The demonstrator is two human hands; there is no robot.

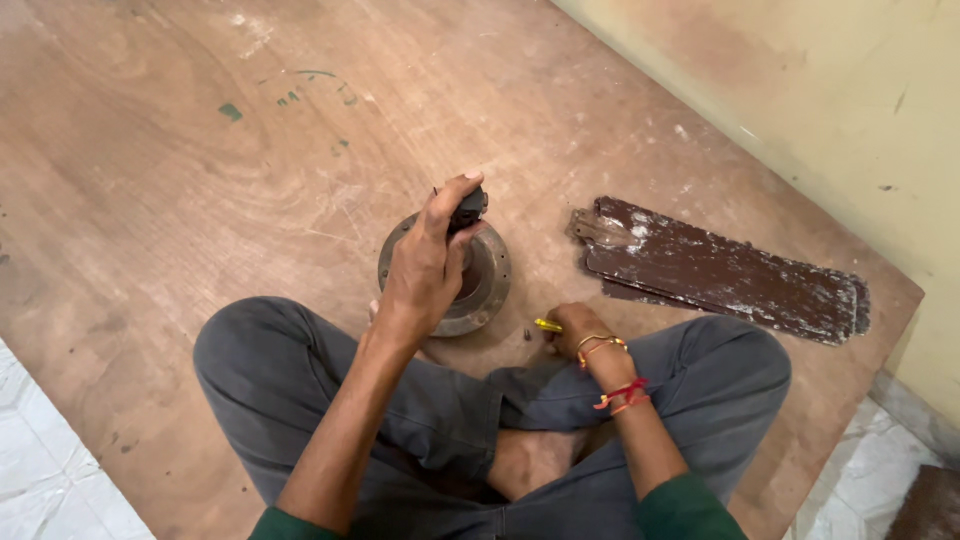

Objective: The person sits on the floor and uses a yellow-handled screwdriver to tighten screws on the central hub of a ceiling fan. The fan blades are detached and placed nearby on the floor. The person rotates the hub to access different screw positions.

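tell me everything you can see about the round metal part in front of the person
The round metal part is a disc-shaped housing, dull grey-brown and worn, perhaps rusty, with a raised rim and a recessed centre. It lies flat on the wooden board, just ahead of the person's crossed legs. The left hand reaches over it and grips a dark piece standing up from its middle, hiding much of its near left side. The brown blades lie apart to its right.

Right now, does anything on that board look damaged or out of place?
Yes: the dark brown blades, stacked right of the round metal housing, show badly flaked, chipped paint. A small dark bit lies loose near the right hand.
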